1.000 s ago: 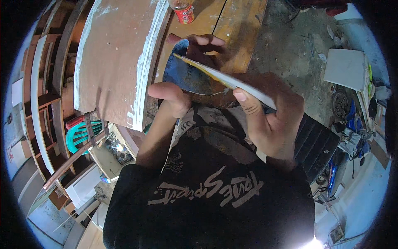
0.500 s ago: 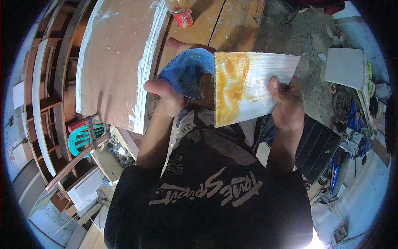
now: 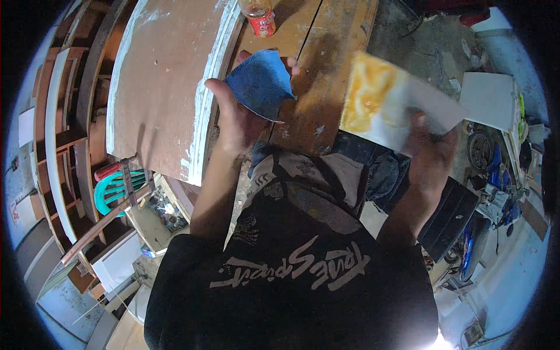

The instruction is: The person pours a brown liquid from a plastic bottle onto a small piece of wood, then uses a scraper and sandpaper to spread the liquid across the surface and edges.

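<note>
Holding blue sheet [image 3: 261, 81] palm-up w/ L hand [image 3: 236, 125], thumb out; R hand [image 3: 433, 143] gripping yellow-smeared wht panel [image 3: 382, 96].

The sandpaper [image 3: 256, 84] rests in the left hand [image 3: 238, 125], left of the board [image 3: 376, 99] in the right hand [image 3: 433, 146]; beyond them, a plastic container [image 3: 261, 23] stands on the table [image 3: 335, 64] (just right of the panel [image 3: 166, 81]).

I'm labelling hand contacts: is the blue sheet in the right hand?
No, the blue sheet lies across the left hand; the right hand holds the yellow-smeared panel.
</note>
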The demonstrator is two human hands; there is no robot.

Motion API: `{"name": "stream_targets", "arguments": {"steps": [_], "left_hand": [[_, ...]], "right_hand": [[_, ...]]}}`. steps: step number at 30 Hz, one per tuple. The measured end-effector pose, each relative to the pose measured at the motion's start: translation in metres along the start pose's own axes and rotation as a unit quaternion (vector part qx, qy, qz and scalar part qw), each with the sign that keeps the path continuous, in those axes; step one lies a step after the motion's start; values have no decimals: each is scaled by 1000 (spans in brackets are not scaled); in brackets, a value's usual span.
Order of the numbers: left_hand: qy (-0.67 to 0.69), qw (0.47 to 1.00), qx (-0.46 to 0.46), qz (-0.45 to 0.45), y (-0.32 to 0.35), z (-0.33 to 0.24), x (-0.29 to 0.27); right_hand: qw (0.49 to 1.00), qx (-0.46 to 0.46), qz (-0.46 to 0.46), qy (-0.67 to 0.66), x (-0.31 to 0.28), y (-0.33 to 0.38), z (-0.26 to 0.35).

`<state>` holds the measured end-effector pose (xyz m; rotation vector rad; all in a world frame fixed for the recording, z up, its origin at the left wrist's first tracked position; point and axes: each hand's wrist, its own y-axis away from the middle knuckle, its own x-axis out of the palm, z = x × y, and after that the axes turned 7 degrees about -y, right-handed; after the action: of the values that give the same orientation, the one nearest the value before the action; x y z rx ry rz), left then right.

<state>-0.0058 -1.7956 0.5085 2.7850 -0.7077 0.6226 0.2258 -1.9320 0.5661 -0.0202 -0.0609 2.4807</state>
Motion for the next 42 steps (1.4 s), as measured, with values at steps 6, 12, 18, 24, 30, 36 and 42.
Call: {"name": "stream_targets", "arguments": {"steps": [6,12,18,24,30,36,42], "left_hand": [[65,995,72,-7,9,4,18],[45,992,101,67,8,15,14],[155,984,69,54,10,38,-2],[215,975,46,44,-12,66,-13],[195,979,-37,-53,-48,132,3],[42,983,-141,-107,-76,175,-4],[-130,955,139,-227,-79,188,6]], "right_hand": [[984,-16,140,105,57,31,31],[923,-255,225,181,74,33,9],[958,-70,261,92,61,40,2],[980,136,147,8,33,34,-7],[987,149,5,64,-37,26,-24],[982,158,-33,95,-47,23,-30],[983,141,-19,120,-29,18,-36]]}}
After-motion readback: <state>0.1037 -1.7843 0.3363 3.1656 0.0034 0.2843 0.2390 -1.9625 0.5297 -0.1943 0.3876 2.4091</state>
